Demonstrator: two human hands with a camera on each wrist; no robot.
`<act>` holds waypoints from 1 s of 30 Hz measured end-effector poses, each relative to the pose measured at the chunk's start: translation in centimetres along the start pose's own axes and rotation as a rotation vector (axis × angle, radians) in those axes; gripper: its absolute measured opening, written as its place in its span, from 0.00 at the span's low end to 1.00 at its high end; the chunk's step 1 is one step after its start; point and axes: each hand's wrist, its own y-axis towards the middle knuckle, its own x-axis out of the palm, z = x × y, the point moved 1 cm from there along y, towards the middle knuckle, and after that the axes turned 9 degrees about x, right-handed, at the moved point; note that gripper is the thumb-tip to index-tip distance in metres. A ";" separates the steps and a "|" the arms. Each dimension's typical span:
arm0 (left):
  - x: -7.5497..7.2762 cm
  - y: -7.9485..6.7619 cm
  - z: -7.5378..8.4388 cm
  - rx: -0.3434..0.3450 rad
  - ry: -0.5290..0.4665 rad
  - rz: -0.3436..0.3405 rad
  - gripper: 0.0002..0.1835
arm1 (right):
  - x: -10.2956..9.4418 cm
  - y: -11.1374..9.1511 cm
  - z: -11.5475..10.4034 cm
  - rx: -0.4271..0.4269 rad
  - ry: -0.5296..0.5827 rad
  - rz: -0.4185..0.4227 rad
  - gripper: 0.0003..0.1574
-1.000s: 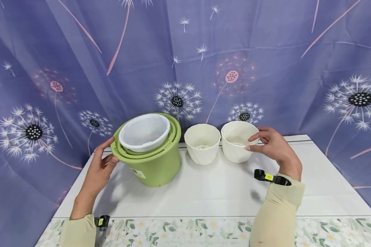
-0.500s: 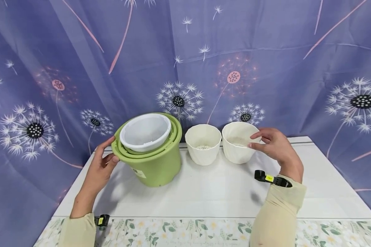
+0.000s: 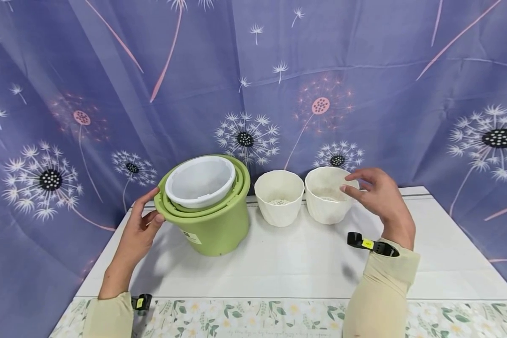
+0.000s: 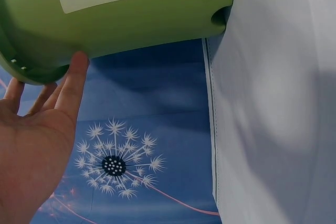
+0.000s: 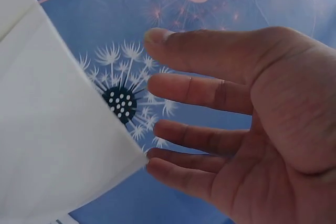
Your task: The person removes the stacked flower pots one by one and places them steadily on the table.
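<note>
On the left stands a green flowerpot [image 3: 219, 234] with a smaller green pot nested in it and a white pot [image 3: 200, 180] inside that. My left hand [image 3: 141, 230] is at its left, fingertips and thumb resting against the outside of the rim. In the left wrist view the green flowerpot [image 4: 157, 19] shows its label, with a fingertip on the wall below the rim. My right hand [image 3: 376, 197] is spread beside the right cream flowerpot [image 3: 329, 213], overlapping its rim in the head view. The right wrist view shows the fingers [image 5: 205, 93] nearly straight and holding nothing.
Another cream flowerpot [image 3: 279, 213] with drain holes stands between the green pots and the right cream one. A white tablecloth [image 3: 295, 263] with a floral front border covers the table. A purple dandelion curtain [image 3: 186, 117] hangs right behind the pots.
My right hand has lifted its thumb and eased off the right cream flowerpot's rim. The left hand stays at the green rim, and the pots keep their places.
</note>
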 end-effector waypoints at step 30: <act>0.0 0.0 -0.2 0.017 0.001 0.003 0.35 | 1.6 -0.9 -4.8 -0.252 -0.053 0.115 0.18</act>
